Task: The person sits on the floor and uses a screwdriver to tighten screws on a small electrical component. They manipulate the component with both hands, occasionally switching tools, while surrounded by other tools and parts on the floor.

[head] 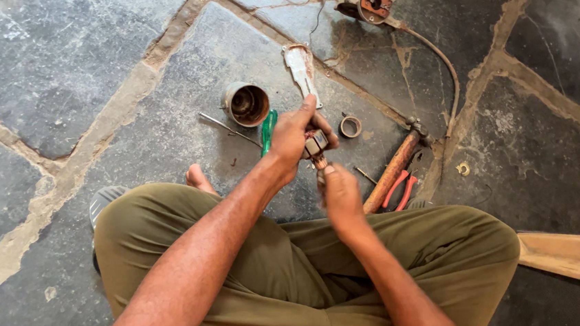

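I sit cross-legged on a stone floor in olive trousers. My left hand (293,136) grips a small motor rotor (316,144), a grey metal cylinder with copper windings at its lower end. My right hand (339,192) is just below it, fingertips closed on the rotor's lower shaft end. Both hands hover above my knees, over the floor.
On the floor ahead lie a round metal motor housing (246,104), a green-handled screwdriver (268,130), a thin metal rod (226,128), a white cover plate (300,69), a small ring (350,126), a wooden-handled hammer (394,168), red-handled pliers (402,188), a wired motor part (368,1) and a wooden plank (577,258).
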The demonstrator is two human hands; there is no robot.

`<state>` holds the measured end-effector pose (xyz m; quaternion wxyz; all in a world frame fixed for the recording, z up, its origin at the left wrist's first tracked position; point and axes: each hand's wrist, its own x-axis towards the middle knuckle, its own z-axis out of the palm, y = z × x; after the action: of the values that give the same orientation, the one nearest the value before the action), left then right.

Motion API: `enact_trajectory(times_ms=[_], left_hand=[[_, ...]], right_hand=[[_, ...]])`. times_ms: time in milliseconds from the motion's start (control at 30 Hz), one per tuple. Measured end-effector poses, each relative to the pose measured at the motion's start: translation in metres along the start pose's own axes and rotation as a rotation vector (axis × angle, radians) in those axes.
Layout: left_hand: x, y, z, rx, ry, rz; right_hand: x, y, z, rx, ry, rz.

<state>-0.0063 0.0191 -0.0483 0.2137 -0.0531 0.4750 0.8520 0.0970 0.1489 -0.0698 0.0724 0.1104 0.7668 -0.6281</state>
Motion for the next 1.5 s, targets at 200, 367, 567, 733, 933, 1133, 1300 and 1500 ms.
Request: enact_trajectory(times_ms=[200, 367, 567, 733, 933, 1133, 1300, 1500], left_hand=[[-0.004, -0.002, 0.004, 0.024, -0.086, -0.034], [-0.004, 0.008, 0.002, -0.109, -0.032, -0.040], [-0.007, 0.006, 0.004, 0.032, -0.049, -0.028], [-0.001, 0.003, 0.001, 0.008, -0.012, 0.003], [-0.002, 0.004, -0.004, -0.082, 0.073, -0.020], [-0.003, 0.006, -0.002, -0.124, 0.078, -0.043], [-0.003, 0.007, 0.003, -0.093, 0.089, -0.045], [-0.005, 0.008, 0.004, -0.073, 0.082, -0.061]], right_hand=[[-0.012, 0.004, -0.003, -0.530, 0.189, -0.375], [-0.007, -0.007, -0.003, -0.811, 0.300, -0.773], [-0.002, -0.001, -0.014, 0.481, -0.164, 0.151], [0.000, -0.005, -0.014, 0.240, -0.038, -0.140], [-0.005, -0.014, -0.001, 0.229, 0.131, -0.243], [-0.004, -0.008, -0.006, 0.546, 0.103, -0.052], [-0.003, -0.005, -0.012, 0.878, -0.022, 0.179], [-0.007, -0.007, -0.009, 0.870, -0.002, 0.104]])
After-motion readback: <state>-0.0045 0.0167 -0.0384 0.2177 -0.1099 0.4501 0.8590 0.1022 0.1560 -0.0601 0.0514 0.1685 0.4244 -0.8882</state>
